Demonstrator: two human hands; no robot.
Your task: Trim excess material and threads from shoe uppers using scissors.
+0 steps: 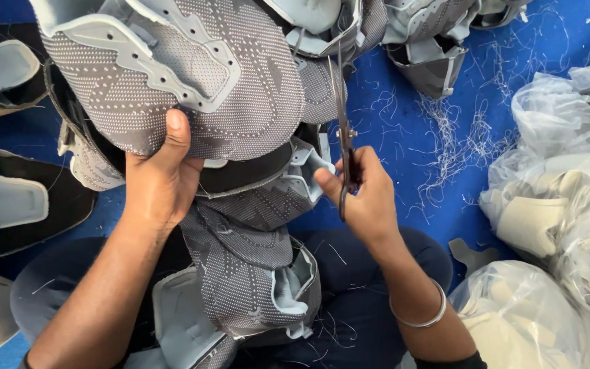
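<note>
**Trimming threads off a shoe upper**

Here I see the grey knitted shoe upper (192, 82) pinned by my left hand (162, 181), thumb pressed on top. Just right of it, my right hand (367, 198) is curled through the scissors (343, 137), blades nearly together; I judge short snips near the edge safest.

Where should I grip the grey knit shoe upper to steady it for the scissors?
Probably the grey knit shoe upper at its lower edge, from the left, where the left hand pinches it now. That edge is thin and free, and keeps fingers away from the scissors in the right hand.
</note>
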